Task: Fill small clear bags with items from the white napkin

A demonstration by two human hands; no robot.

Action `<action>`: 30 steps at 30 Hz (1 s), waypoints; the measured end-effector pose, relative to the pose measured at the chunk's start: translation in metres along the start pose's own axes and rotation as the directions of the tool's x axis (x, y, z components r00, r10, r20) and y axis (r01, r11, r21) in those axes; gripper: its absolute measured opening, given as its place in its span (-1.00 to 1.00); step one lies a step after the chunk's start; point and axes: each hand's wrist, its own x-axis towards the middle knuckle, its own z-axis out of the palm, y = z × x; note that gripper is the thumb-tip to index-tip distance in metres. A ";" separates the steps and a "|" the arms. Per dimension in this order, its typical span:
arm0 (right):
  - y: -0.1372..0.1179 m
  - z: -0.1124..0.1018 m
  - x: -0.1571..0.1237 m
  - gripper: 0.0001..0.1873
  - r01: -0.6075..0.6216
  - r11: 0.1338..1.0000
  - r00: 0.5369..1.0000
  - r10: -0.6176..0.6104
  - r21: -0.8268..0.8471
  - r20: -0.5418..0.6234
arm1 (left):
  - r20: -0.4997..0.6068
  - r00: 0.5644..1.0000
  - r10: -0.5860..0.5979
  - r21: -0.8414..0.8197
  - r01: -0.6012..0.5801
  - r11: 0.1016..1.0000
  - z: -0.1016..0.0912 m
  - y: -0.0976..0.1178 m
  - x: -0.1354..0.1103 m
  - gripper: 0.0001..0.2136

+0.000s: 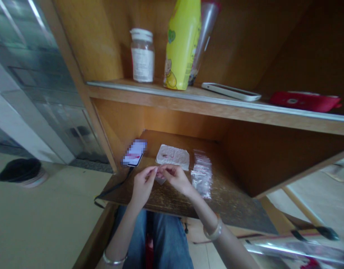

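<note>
Pinching a small clear plastic bag (161,178) between both sets of fingertips, the left hand (142,185) and right hand (176,178) hold it just above the dark wooden bench (230,201), probably to open it. A stack of similar clear bags (202,175) lies just beside the right hand, easy to reach.

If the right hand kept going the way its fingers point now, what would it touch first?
Probably the left hand: the right hand points left across the small clear bag both pinch, fingertips nearly meeting. Depth is uncertain.
</note>
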 end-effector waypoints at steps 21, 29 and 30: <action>0.006 0.023 -0.010 -0.75 -0.033 0.999 0.981 0.030 -0.015 -0.192 | 0.073 0.996 0.050 0.204 -0.064 0.977 -0.001 -0.004 0.000 -0.78; 0.020 0.029 -0.011 -0.80 -0.056 0.993 0.950 0.084 0.101 -0.301 | 0.078 0.996 0.031 0.224 -0.048 0.973 -0.001 -0.002 -0.004 -0.75; 0.018 0.030 -0.012 -0.80 -0.052 0.996 0.952 0.070 0.068 -0.297 | 0.073 0.997 0.030 0.252 -0.047 0.967 0.000 -0.002 -0.005 -0.75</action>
